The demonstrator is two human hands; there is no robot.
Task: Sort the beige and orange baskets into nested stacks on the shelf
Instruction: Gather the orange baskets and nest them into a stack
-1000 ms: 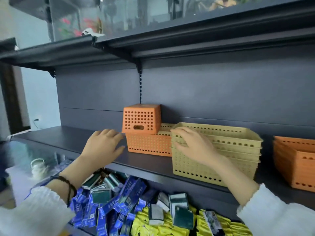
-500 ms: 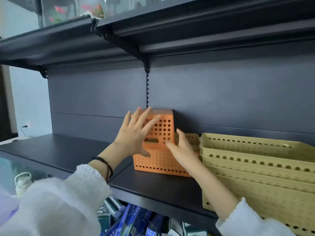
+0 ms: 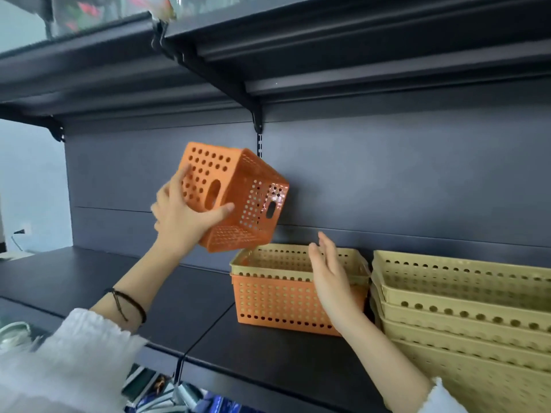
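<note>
Gripping small perforated orange plastic basket (image 3: 238, 201) tilted in left hand (image 3: 185, 219), above & left of open right hand (image 3: 331, 275); mixed beige-in-orange pair (image 3: 298, 281) sits behind right hand.

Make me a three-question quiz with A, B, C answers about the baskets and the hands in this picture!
1. Where is the small orange basket?
A. Up in the air in the left hand
B. Flat on the shelf
C. Inside the beige stack

2. What colour is the basket nested in the orange basket on the shelf?
A. Blue
B. Beige
C. Black

3. What is the right hand doing?
A. Gripping a basket
B. Open, holding nothing
C. Making a fist

Answers: 1 A, the left hand grips it, tilted, above the shelf. 2 B, the beige basket rim shows on top. 3 B, its fingers are spread, in front of the baskets.
</note>
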